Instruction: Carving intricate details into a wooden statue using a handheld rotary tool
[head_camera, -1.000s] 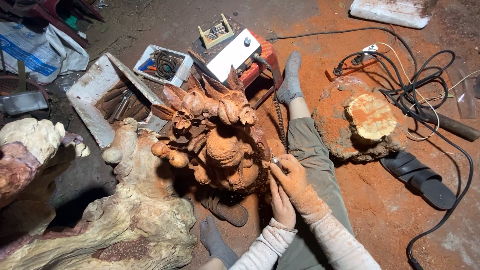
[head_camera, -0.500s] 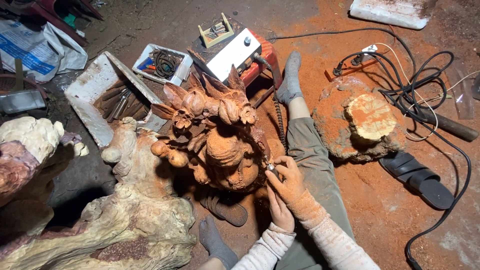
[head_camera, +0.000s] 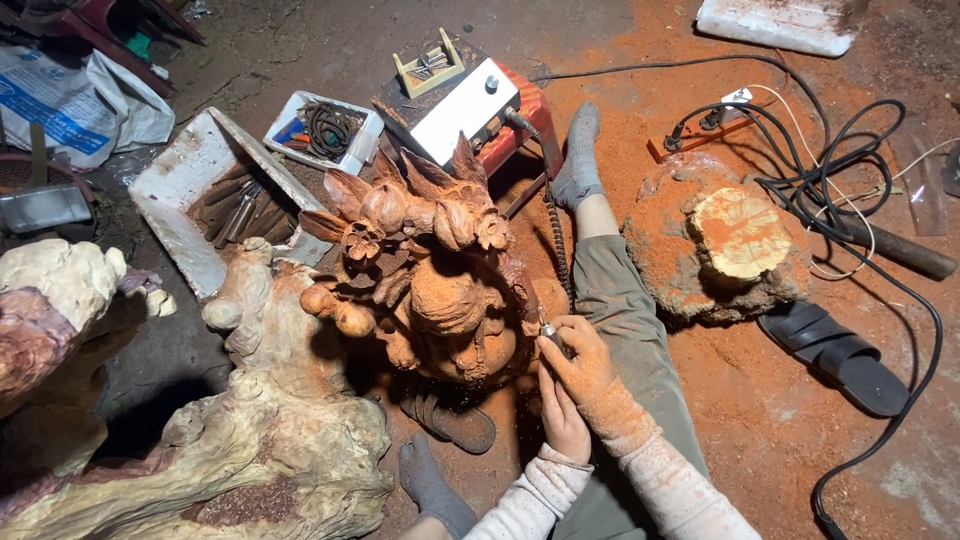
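Dirt floor (head_camera: 800, 440) workshop, orange sawdust everywhere.

I see no walls or windows, just ground: red-orange dust to the right w/ black cables (head_camera: 860, 150) looping over it, darker grey earth upper left. Pale gnarled root (head_camera: 230, 450) bottom left, white foam block (head_camera: 780, 22) top right. Light's even, soft.

The wood carving (head_camera: 430, 290) is reddish orange-brown, darker in its hollows. The floor (head_camera: 780, 430) is covered in rusty orange dust, turning dark grey toward the upper left. The right hand (head_camera: 585, 370) and left hand (head_camera: 562, 420) are dusted orange, above pale cream ribbed sleeves (head_camera: 600, 490). The trousers (head_camera: 625, 320) are olive-grey, the socks (head_camera: 580, 155) grey. The sandal (head_camera: 835, 355) and cables (head_camera: 860, 170) are black. The machine (head_camera: 480, 110) is red with a white top. The stump (head_camera: 720, 240) shows a pale yellow cut face. The tree root (head_camera: 240, 450) is tan and cream.
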